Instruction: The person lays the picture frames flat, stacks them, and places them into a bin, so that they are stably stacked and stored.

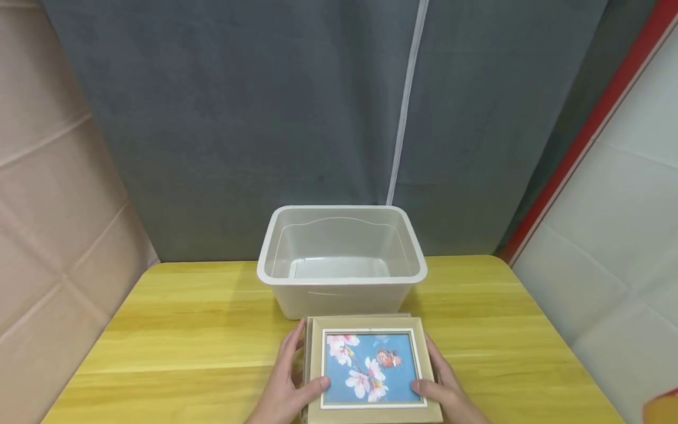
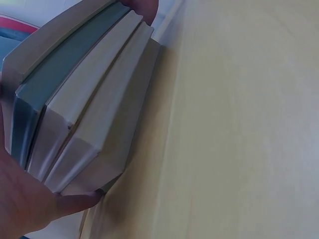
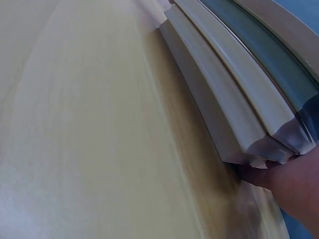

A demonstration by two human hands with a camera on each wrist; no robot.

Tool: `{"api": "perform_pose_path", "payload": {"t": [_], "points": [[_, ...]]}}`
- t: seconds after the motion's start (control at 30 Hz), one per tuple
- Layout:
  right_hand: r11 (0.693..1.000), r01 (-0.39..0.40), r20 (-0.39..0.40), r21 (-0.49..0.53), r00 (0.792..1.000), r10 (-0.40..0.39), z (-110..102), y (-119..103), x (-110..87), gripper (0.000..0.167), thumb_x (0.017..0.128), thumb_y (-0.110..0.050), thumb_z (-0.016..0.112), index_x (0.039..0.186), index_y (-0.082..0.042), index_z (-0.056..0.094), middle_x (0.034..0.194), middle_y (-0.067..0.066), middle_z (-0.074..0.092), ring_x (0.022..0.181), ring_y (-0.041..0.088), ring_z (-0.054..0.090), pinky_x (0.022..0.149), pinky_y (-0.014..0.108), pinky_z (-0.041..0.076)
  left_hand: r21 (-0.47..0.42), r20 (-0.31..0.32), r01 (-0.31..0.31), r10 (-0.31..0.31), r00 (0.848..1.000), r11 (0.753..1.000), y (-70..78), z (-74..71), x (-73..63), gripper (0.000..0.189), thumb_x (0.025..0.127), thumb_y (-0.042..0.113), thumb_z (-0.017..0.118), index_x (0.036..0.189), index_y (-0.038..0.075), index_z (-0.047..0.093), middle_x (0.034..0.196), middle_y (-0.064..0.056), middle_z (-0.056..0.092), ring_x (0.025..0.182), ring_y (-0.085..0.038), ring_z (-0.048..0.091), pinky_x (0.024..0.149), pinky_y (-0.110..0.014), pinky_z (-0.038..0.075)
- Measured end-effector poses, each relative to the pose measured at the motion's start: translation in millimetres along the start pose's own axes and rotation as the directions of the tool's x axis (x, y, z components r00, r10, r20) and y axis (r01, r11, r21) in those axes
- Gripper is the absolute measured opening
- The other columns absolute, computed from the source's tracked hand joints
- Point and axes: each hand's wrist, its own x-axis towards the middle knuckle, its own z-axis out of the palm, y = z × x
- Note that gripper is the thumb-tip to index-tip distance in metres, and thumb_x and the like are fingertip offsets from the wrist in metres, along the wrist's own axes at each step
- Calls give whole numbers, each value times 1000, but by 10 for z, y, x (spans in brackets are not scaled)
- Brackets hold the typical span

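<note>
A stack of several picture frames (image 1: 369, 416) lies at the front middle in the head view. The top one has a beige border, a white inner edge and a picture (image 1: 392, 386) of pink blossoms and a butterfly on blue. My left hand (image 1: 288, 380) grips the stack's left side, thumb on the top frame. On the opposite side my right hand (image 1: 449, 386) holds it likewise, its thumb over the picture's right edge. Both wrist views show the layered edges, pale apart from one dark teal frame (image 2: 55, 82). The sides under my palms are partly hidden.
Just behind the stack stands a pale grey plastic bin (image 1: 341, 299), with nothing seen inside. The yellow wood-grain table (image 1: 185, 353) extends to both sides. A grey curtain (image 1: 238, 118) hangs at the back, with pale panels left and right.
</note>
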Motion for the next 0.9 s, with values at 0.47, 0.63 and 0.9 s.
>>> {"api": "perform_pose_path", "payload": {"t": [0.47, 0.63, 0.9], "points": [[999, 15, -134, -31, 991, -19, 192, -9, 44, 94, 93, -3, 50, 165, -38, 2, 165, 31, -7, 122, 42, 54, 86, 59, 55, -2, -37, -29, 29, 999, 1000, -44, 22, -31, 92, 86, 21, 75, 164, 30, 26, 168, -17, 17, 144, -57, 22, 89, -87, 31], [997, 60, -136, -49, 989, -67, 243, 10, 89, 91, 93, -4, 49, 166, -36, 3, 165, 30, -9, 126, 37, 50, 88, 54, 55, 35, -85, -60, 63, 994, 998, -49, 66, -43, 86, 90, 22, 70, 164, 27, 26, 166, -18, 23, 144, -55, 24, 92, -89, 22], [1000, 1, -93, 21, 996, 1, 311, 16, 112, 85, 101, -9, 43, 164, -42, -4, 164, 29, -15, 118, 35, 59, 90, 58, 54, 0, -141, -79, 79, 987, 997, -34, 102, -56, 79, 94, 15, 62, 164, 27, 26, 167, -4, 27, 149, -23, 24, 112, -68, 17]]}}
